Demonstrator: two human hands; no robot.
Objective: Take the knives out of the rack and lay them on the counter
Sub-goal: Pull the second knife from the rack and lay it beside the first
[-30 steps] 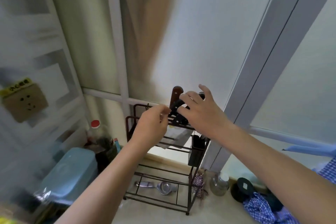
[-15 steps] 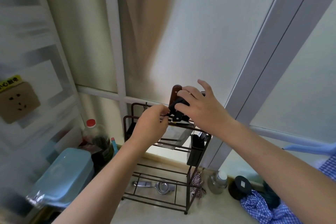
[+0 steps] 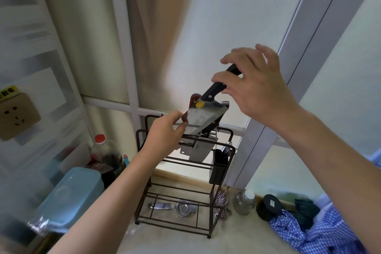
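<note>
A dark metal wire rack [image 3: 220, 196] stands on the pale counter [image 3: 175, 241] against the window. My right hand [image 3: 257, 86] grips the black handle of a cleaver [image 3: 203, 117], whose blade is lifted clear above the rack's top and tilted down to the left. My left hand [image 3: 165, 134] pinches the rack's top rail beside the blade's lower edge. A brown-handled knife [image 3: 193, 99] and another steel blade [image 3: 199, 149] still sit in the rack's top slots, partly hidden behind the cleaver.
A black utensil cup [image 3: 219, 166] hangs on the rack's right side. A metal squeezer [image 3: 181, 209] lies on the bottom shelf. A light blue lidded box [image 3: 68, 196] and a red-capped bottle [image 3: 103, 150] stand left. A glass jar [image 3: 244, 202], black disc [image 3: 268, 207] and checked cloth [image 3: 309, 233] lie right.
My right hand has pulled the black-handled cleaver up and out of the rack, rising to the right. My left hand has stayed on the rack's top rail.
</note>
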